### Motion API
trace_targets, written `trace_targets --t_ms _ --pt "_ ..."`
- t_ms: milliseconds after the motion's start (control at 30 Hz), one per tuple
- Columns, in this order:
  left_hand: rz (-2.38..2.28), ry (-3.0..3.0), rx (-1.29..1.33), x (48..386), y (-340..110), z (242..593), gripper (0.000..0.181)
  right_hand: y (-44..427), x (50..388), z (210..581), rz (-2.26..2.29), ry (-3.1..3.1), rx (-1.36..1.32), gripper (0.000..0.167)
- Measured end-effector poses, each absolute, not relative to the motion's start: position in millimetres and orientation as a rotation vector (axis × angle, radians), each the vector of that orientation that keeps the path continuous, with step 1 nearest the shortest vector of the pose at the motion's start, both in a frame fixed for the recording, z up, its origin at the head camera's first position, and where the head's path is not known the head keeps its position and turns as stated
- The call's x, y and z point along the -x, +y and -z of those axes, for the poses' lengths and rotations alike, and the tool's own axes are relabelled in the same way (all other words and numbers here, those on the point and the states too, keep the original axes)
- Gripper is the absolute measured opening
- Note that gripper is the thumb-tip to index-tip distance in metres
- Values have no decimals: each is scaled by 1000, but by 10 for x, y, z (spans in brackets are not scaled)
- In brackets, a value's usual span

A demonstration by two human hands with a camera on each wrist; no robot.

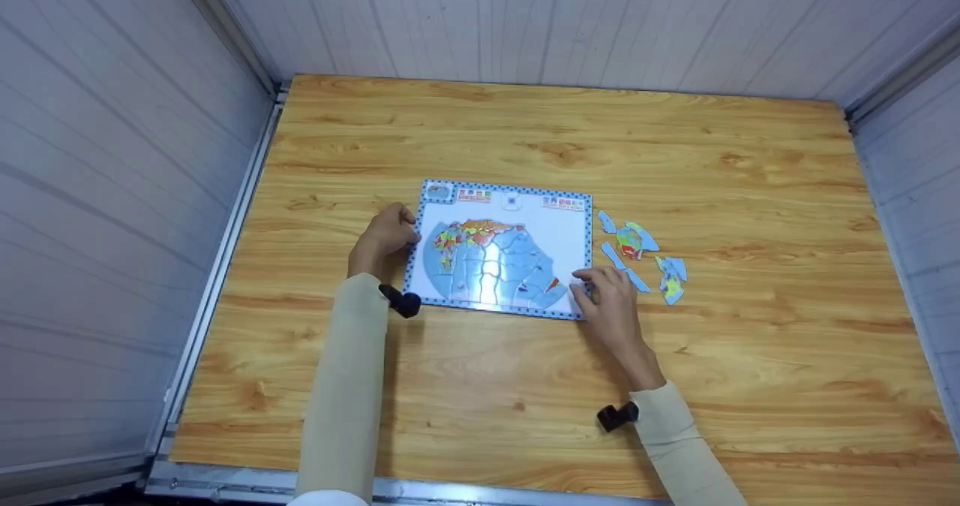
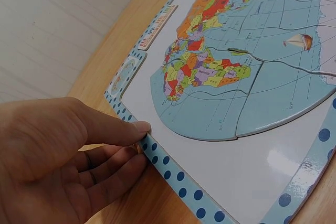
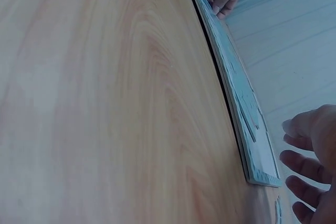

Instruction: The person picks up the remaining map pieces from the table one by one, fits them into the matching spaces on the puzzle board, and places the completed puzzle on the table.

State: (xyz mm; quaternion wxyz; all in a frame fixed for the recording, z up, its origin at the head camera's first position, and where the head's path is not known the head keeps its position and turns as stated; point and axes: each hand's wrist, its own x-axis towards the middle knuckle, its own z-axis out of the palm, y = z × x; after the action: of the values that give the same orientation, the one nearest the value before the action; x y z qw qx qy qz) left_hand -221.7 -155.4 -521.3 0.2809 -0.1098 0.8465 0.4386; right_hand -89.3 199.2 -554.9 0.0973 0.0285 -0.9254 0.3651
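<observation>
A puzzle board (image 1: 574, 228) with a dotted blue border lies flat on the table, its map pieces (image 1: 510, 266) filling much of the round area; the upper right part shows bare white. My left hand (image 1: 386, 236) grips the board's left edge; in the left wrist view the thumb of that hand (image 2: 63, 156) lies on the dotted border (image 2: 181, 177), fingers at the side. At the lower right corner hovers my right hand (image 1: 615, 311), fingers spread and slightly bent, holding nothing visible. The right wrist view shows this hand (image 3: 312, 161) beside the board's end (image 3: 265, 179).
Several loose map pieces lie right of the board, including a green and red one (image 1: 630, 243), a long blue one (image 1: 624, 267) and a yellow and blue one (image 1: 671, 281). Pale panel walls (image 1: 480, 25) border the wooden table (image 1: 525, 386) at the back and sides.
</observation>
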Motion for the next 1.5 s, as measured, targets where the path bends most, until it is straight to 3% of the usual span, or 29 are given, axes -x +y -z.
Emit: trace_targets --t_ms 1500 --pt "-1154 2263 316 2222 -1546 5192 27 2583 870 5533 -1043 -2644 84 20"
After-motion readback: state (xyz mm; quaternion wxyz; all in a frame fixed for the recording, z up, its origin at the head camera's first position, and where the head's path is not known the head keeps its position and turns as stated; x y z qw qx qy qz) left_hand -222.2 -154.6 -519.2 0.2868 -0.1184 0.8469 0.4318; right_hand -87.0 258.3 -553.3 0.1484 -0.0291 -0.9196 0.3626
